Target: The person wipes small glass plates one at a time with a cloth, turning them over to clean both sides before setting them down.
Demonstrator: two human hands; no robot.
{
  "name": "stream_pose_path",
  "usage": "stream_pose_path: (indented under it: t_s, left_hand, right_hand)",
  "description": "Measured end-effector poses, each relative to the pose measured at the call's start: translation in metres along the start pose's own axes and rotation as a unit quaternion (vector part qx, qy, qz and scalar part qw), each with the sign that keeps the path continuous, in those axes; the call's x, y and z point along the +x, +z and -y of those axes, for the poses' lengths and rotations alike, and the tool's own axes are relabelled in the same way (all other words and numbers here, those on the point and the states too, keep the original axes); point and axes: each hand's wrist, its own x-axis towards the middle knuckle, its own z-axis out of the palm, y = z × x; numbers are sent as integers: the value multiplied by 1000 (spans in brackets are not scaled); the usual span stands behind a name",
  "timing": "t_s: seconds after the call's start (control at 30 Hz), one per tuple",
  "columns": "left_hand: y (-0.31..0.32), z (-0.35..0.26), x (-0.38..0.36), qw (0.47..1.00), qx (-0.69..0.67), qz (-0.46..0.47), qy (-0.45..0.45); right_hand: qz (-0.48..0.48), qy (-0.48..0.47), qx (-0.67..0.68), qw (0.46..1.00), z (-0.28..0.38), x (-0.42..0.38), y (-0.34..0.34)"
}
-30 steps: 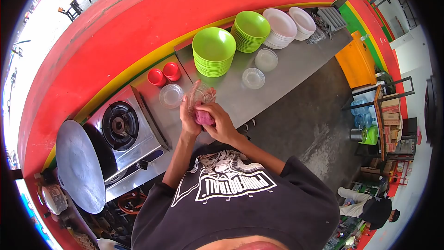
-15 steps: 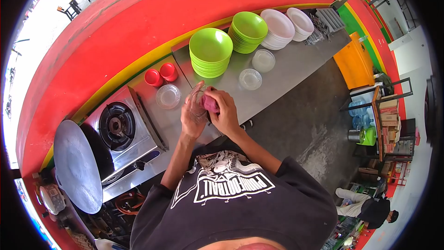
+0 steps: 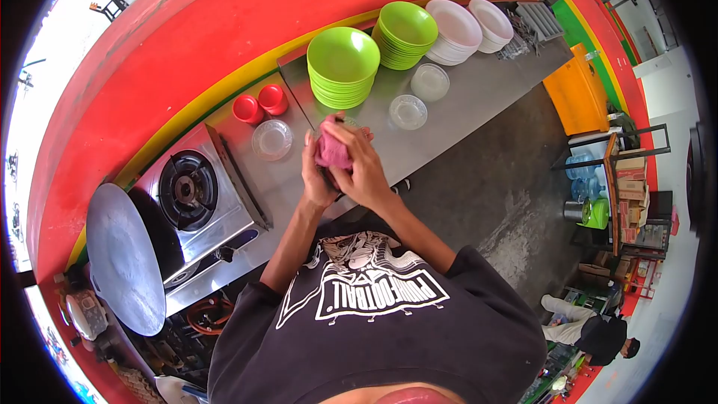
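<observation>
Over the counter's front edge, my left hand [image 3: 317,181] is curled around a clear glass bowl [image 3: 351,124], mostly hidden by the cloth and my fingers. My right hand [image 3: 363,172] presses a pink cloth [image 3: 332,152] against it, its fingers bent over the cloth. To the left lies a clear glass bowl [image 3: 271,140]. Another clear bowl [image 3: 408,112] sits to the right, with a clear bowl [image 3: 430,82] behind it. Just beyond my hands stands a tall stack of green bowls [image 3: 343,67].
Red cups [image 3: 247,109] stand by the wall. A gas stove [image 3: 187,191] and a large wok [image 3: 126,258] are at left. More green bowls [image 3: 407,34], white plates [image 3: 455,30] and cutlery [image 3: 523,37] line the steel counter [image 3: 449,116]. Another person [image 3: 598,337] is at lower right.
The pink cloth has come up over the front of the glass bowl and now covers most of it. My right hand has shifted up and left with it.
</observation>
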Motion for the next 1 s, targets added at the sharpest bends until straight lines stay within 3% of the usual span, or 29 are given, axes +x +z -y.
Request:
stream_pose_path:
  t_s: [0.03,0.07,0.23,0.3,0.47,0.6,1.0]
  left_hand:
    - [-1,1,0,1000,3,-6,11]
    - [-16,4,0,997,10,-69,30]
    - [-4,-12,-1,993,100,-4,61]
    - [-5,-21,-1,993,99,33,54]
    - [3,-23,-3,996,70,-13,45]
    - [4,-9,0,990,138,-5,28]
    - [16,-9,-3,992,104,-60,47]
  right_hand:
    - [5,0,-19,1000,-3,-1,-2]
    - [10,-1,-39,999,-6,-2,-4]
    - [39,30,-92,995,-7,-16,-13]
    - [64,39,-57,996,-5,-23,-18]
    - [75,59,86,992,1,-40,-16]
    - [19,-28,68,997,11,-38,-4]
    - [-60,-66,34,995,-8,-37,-9]
